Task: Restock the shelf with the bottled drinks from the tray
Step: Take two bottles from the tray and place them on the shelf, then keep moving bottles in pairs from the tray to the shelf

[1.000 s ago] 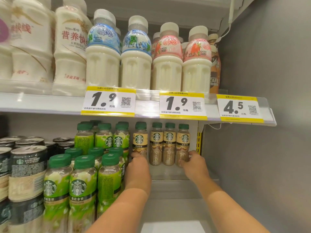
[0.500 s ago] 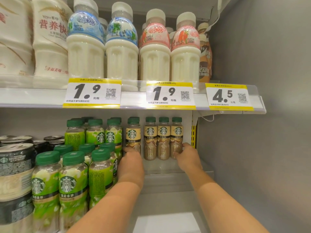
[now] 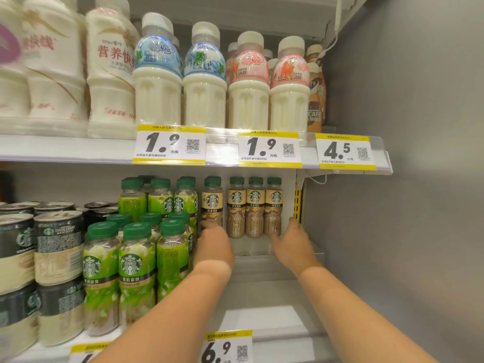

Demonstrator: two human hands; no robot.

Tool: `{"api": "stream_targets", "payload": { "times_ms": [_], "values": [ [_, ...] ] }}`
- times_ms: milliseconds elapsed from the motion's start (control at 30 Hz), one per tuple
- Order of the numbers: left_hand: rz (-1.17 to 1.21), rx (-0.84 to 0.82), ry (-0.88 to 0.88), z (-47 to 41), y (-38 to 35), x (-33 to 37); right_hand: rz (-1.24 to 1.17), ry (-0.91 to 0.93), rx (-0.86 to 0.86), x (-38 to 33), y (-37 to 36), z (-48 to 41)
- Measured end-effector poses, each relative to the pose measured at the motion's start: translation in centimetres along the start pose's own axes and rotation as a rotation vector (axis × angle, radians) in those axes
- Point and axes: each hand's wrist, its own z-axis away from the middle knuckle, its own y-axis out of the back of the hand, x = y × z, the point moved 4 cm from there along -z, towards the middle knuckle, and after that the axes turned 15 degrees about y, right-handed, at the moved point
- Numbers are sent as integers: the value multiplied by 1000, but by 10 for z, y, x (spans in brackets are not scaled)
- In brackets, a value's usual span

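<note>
1. A person's two bare arms reach into a shop cooler, towards the back of the lower shelf [image 3: 272, 292], seen from a head camera.
2. Four tan-label Starbucks bottles [image 3: 254, 208] stand upright in a row against the back wall, green caps on, close side by side.
3. The left hand [image 3: 213, 244] meets the base of the leftmost bottle. Its back hides the fingers, so I cannot tell whether it grips.
4. The right hand [image 3: 290, 243] has fingertips on the base of the rightmost bottle, thumb raised just beside it. I cannot tell whether the hold is closed.
5. Green-label Starbucks bottles [image 3: 136, 263] fill the space to the left. The tray is out of view.
6. Likely step: squaring up the tan row. The bare shelf in front suggests more stock is due. Next, both hands would need to let go without tipping the bottles, then go to the tray.
</note>
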Motion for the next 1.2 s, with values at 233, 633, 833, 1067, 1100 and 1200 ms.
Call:
{"api": "stream_targets", "payload": {
  "times_ms": [233,633,833,1067,1100,1200],
  "values": [
    [-266,-109,-177,28,-4,9,352,193,-220,-15,14,27],
    [-399,-2,-508,95,18,-51,412,237,-413,-56,49,122],
    [-341,70,-613,153,35,-98,393,276,-382,-74,74,195],
    [-336,3,-705,229,5,-177,473,325,-397,-80,69,304],
    [-330,-16,-711,238,-5,-191,478,329,-410,-78,64,320],
    [-334,-84,-719,267,-42,-234,495,330,-445,-65,45,370]
  ]
}}
